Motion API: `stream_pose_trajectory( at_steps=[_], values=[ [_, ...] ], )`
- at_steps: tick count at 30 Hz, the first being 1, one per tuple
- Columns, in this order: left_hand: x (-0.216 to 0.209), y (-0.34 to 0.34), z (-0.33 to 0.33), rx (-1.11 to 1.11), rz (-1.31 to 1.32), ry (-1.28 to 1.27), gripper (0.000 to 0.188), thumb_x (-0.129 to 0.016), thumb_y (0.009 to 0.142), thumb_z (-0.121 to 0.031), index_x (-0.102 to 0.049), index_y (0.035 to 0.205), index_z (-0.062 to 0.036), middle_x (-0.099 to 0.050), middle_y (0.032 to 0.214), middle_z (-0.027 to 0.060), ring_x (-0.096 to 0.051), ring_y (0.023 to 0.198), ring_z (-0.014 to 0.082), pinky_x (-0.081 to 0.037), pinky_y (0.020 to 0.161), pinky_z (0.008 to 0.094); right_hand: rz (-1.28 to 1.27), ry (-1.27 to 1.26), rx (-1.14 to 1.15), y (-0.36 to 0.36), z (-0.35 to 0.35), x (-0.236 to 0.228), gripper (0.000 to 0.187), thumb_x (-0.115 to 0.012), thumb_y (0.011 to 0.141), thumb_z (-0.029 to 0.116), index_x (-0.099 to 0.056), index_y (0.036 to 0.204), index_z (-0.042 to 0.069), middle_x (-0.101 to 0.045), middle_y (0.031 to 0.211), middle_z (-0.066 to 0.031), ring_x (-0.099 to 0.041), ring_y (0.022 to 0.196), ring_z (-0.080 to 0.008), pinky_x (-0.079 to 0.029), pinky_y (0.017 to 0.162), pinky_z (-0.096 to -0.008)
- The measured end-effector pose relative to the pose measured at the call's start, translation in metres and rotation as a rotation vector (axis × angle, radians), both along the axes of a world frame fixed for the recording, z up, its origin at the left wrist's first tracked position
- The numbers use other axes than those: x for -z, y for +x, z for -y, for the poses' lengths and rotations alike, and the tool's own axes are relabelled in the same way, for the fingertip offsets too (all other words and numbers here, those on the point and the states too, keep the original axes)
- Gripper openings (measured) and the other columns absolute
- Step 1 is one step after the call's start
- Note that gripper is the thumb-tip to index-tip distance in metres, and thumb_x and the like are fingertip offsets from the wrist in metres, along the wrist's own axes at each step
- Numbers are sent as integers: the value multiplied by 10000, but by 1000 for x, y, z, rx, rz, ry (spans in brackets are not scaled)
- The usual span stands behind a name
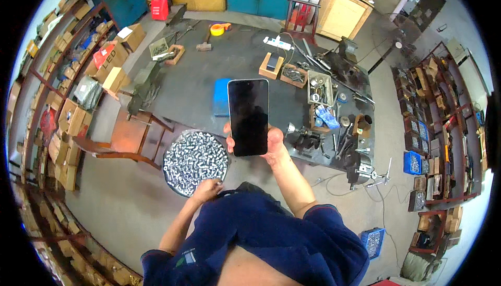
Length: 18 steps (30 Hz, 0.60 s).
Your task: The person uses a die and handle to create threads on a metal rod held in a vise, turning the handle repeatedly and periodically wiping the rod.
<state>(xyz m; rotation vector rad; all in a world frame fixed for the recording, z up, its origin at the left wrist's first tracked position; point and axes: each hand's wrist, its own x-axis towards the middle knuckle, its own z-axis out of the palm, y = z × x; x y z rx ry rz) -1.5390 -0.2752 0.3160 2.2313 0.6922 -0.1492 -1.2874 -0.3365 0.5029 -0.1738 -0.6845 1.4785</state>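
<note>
A smartphone [249,116] with a dark screen is upright in my right hand [274,140], whose fingers wrap round its lower part. Low at my left side, my left hand [209,188] is closed, and whatever its fingers may hold is too small to make out. It is at the near rim of a round tub heaped with short, shiny metal pieces [194,162]. Behind the phone, a blue flat object [221,98] lies on the dark workbench [193,85], partly hidden.
Toward the bench's right are a parts tray [320,88], blue gloves [326,117] and a bench vise [361,167]. A hammer [204,45] and yellow tape roll [220,28] lie at the far left. A wooden chair [128,140] stands left; loaded shelves [62,77] line the wall.
</note>
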Motion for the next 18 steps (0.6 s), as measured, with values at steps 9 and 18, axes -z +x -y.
stream_pose_trajectory(
  at_steps=[9,18],
  values=[
    [-209,55,-7,-189,778,458,321,-623,757,-27,-578,1073,4,-620,1043,168,-566,1073,329,-391,962,468,-99,-131,-12,-19,5,44,933,-752,610,503,-376,1294,-7,-518,1195,-212,-593,963,-277,-512,829,-440],
    [-188,90,12,197,568,671,589,-649,738,-372,-527,1171,7,-493,1290,113,-341,1305,283,-86,1050,651,-109,-328,138,-28,21,77,1062,-717,600,595,-291,1367,-4,-403,1345,-206,-488,1166,-312,-431,975,-405]
  ],
)
